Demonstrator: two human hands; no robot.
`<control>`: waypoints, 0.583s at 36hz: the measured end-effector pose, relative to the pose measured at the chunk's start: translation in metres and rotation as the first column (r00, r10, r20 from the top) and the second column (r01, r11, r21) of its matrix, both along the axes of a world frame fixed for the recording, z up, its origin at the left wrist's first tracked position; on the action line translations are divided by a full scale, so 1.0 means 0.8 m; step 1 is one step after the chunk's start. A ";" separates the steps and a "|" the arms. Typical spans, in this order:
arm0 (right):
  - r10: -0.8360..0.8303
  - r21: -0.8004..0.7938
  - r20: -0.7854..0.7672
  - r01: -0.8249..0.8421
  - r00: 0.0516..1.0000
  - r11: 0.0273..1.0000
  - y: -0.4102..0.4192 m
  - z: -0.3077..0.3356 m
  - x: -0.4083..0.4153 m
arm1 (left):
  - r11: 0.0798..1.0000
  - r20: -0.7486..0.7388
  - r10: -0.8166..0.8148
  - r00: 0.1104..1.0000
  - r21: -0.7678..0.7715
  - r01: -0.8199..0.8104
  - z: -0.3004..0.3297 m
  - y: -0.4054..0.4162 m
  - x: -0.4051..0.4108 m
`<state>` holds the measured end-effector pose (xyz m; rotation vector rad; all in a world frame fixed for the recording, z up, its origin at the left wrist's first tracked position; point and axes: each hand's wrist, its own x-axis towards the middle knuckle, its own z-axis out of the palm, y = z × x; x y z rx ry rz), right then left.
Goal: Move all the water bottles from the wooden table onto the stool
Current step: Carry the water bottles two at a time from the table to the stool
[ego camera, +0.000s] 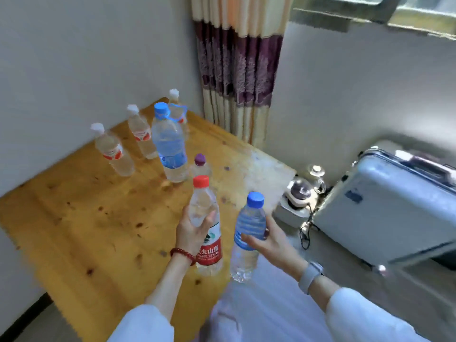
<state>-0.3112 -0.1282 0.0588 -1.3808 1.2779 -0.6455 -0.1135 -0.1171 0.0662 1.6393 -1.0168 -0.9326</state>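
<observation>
While five bottles stand on the desk (pixel 81 218), the left hand (pixel 191 230) grips a red-capped bottle (pixel 206 225), and the right hand (pixel 269 239) grips a blue-capped bottle (pixel 248 233).

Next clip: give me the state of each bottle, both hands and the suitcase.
Red-capped bottle: capped, held in left hand.
Small blue-capped bottle: capped, held in right hand.
Large blue-capped bottle: upright on table.
Purple-capped bottle: upright on table.
Three white-capped bottles: upright, capped.
Suitcase: closed.
</observation>
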 end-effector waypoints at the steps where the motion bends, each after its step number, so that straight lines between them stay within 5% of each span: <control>1: -0.063 -0.006 0.014 0.063 0.998 0.998 0.016 0.005 -0.034 | 0.998 0.003 -0.058 0.998 -0.008 0.058 0.004 0.004 -0.032; 10: -0.573 -0.074 -0.124 0.568 0.810 0.820 0.192 0.053 -0.326 | 0.832 0.010 -0.555 0.832 0.010 0.555 0.028 0.072 -0.346; 21: -0.918 -0.133 -0.266 0.931 0.295 0.338 0.414 0.041 -0.594 | 0.310 0.113 -0.946 0.304 0.048 0.949 0.033 0.173 -0.718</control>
